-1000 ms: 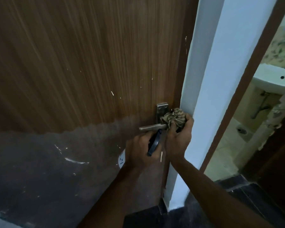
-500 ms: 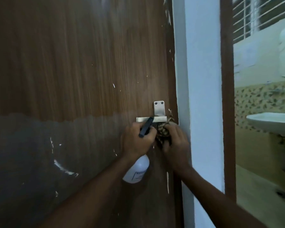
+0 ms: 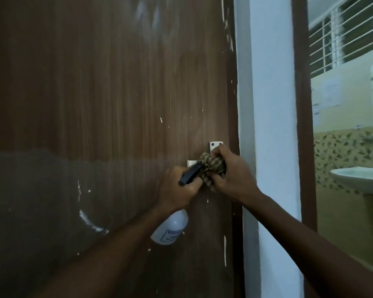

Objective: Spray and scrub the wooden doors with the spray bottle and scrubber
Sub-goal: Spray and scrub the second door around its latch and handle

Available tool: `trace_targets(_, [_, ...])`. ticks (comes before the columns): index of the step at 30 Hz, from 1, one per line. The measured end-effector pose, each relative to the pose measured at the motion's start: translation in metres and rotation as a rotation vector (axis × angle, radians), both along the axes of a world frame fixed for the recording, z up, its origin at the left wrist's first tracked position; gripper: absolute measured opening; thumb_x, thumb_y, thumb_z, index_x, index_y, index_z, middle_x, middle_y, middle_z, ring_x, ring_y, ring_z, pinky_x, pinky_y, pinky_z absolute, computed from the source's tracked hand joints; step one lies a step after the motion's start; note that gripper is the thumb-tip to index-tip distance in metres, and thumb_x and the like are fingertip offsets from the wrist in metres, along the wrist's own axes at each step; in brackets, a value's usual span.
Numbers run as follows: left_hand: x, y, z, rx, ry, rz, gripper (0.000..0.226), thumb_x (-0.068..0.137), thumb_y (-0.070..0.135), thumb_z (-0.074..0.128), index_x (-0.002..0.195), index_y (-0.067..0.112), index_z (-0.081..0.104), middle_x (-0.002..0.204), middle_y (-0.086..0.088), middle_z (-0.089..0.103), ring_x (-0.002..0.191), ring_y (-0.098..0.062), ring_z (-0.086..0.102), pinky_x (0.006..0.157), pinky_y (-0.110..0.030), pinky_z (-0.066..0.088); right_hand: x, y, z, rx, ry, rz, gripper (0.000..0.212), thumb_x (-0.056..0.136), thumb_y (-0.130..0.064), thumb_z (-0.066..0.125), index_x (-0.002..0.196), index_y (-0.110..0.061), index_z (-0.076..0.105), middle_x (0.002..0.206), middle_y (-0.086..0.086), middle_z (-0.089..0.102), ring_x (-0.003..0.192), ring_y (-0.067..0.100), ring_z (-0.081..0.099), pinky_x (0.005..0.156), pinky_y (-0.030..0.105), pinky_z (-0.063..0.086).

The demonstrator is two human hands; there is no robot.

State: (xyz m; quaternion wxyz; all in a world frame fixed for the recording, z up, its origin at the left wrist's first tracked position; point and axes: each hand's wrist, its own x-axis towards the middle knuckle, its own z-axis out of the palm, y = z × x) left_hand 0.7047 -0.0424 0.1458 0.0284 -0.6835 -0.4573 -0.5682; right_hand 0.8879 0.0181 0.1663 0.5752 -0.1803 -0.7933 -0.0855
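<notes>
A brown wooden door [image 3: 108, 100] fills the left and middle of the head view, its lower half darker and flecked with white paint marks. My left hand [image 3: 177, 188] grips a white spray bottle [image 3: 170, 229] by its black trigger head, bottle body hanging down. My right hand [image 3: 230, 177] holds a bunched checked cloth scrubber [image 3: 213, 166] pressed over the metal door handle [image 3: 215, 146], whose plate top shows above my fingers. Both hands touch at the handle.
A white wall pillar [image 3: 269, 125] stands right of the door, then a brown door frame [image 3: 302, 104]. Beyond it is a bathroom with a white basin [image 3: 362, 179], patterned tiles and a louvred window [image 3: 345, 35].
The view has steadied and straightened. My right hand with the cloth has risen from below the lever onto the handle; my left hand with the bottle stays beside it.
</notes>
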Motion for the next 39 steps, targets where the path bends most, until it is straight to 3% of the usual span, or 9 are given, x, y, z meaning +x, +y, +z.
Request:
trace_targets(5, [-0.003,0.010,0.002,-0.049,-0.009,0.010,0.043,0.081,0.048,0.060,0.060,0.010,0.062,0.051,-0.009,0.058,0.045,-0.031,0.055,0.043,-0.049,0.040,0.007,0.001,0.013,-0.137,-0.095,0.042,0.041,0.075,-0.010,0.081,0.101,-0.023,0.052,0.092,-0.012,0.062,0.083,0.007,0.061,0.073,0.026,0.048])
trace_targets(9, [0.003,0.004,0.002,-0.066,-0.053,0.048,0.036,0.082,0.041,0.061,0.052,0.030,0.043,0.046,0.009,0.045,0.040,-0.011,0.042,0.044,-0.031,0.027,0.006,-0.006,0.015,-0.252,-0.123,0.041,0.043,0.075,-0.010,0.078,0.103,-0.026,0.050,0.097,-0.010,0.059,0.090,0.014,0.058,0.081,0.035,0.048])
trace_targets(15, [0.004,-0.017,0.019,-0.307,-0.049,0.113,0.037,0.078,0.047,0.056,0.052,0.028,0.040,0.046,0.007,0.046,0.041,-0.011,0.042,0.047,-0.027,0.026,0.006,-0.015,0.037,-0.497,-0.259,0.003,0.048,0.072,-0.015,0.079,0.104,-0.030,0.047,0.105,-0.007,0.058,0.099,0.018,0.055,0.082,0.033,0.046])
trace_targets(18, [0.001,-0.026,0.029,-0.434,-0.081,0.098,0.035,0.078,0.046,0.058,0.052,0.027,0.043,0.047,0.003,0.049,0.042,-0.020,0.048,0.043,-0.037,0.035,0.010,-0.020,0.050,-0.590,-0.308,0.057,0.053,0.070,-0.010,0.087,0.105,-0.023,0.050,0.106,-0.007,0.060,0.095,0.012,0.055,0.074,0.026,0.045])
trace_targets(22, [0.001,-0.040,0.051,-0.614,-0.046,0.134,0.042,0.076,0.054,0.059,0.050,0.025,0.044,0.046,0.006,0.046,0.042,-0.021,0.049,0.047,-0.034,0.037,0.029,-0.026,0.067,-0.755,-0.375,0.099,0.057,0.075,-0.007,0.090,0.119,-0.018,0.056,0.121,-0.006,0.063,0.108,0.009,0.060,0.090,0.012,0.051])
trace_targets(25, [0.001,-0.047,0.070,-0.708,-0.037,0.163,0.044,0.080,0.046,0.067,0.050,0.023,0.045,0.046,0.006,0.045,0.044,-0.016,0.047,0.051,-0.027,0.031,0.032,-0.026,0.081,-0.857,-0.419,0.065,0.052,0.078,-0.008,0.088,0.116,-0.021,0.055,0.115,-0.005,0.064,0.104,0.011,0.062,0.089,0.025,0.058])
trace_targets(29, [-0.010,-0.052,0.097,-0.696,0.000,0.176,0.053,0.090,0.026,0.079,0.051,0.023,0.044,0.044,0.007,0.040,0.040,-0.010,0.043,0.045,-0.024,0.026,0.005,-0.032,0.089,-0.793,-0.472,-0.088,0.047,0.074,-0.037,0.080,0.108,-0.026,0.051,0.105,-0.001,0.063,0.095,0.021,0.060,0.079,0.038,0.054])
trace_targets(32, [-0.024,-0.050,0.110,-0.671,-0.039,0.146,0.051,0.091,0.025,0.079,0.053,0.026,0.044,0.045,0.010,0.041,0.043,-0.008,0.050,0.043,-0.017,0.026,-0.035,-0.049,0.076,-0.802,-0.493,-0.222,0.059,0.066,-0.027,0.084,0.114,-0.021,0.050,0.107,0.008,0.065,0.099,0.032,0.061,0.086,0.041,0.051])
trace_targets(39, [-0.032,-0.048,0.133,-0.602,-0.040,0.078,0.041,0.083,0.031,0.065,0.053,0.023,0.039,0.043,0.005,0.039,0.041,-0.014,0.041,0.043,-0.024,0.026,-0.008,-0.041,0.085,-0.661,-0.694,-0.249,0.074,0.064,-0.017,0.092,0.126,-0.014,0.051,0.119,0.014,0.069,0.112,0.036,0.062,0.107,0.048,0.040])
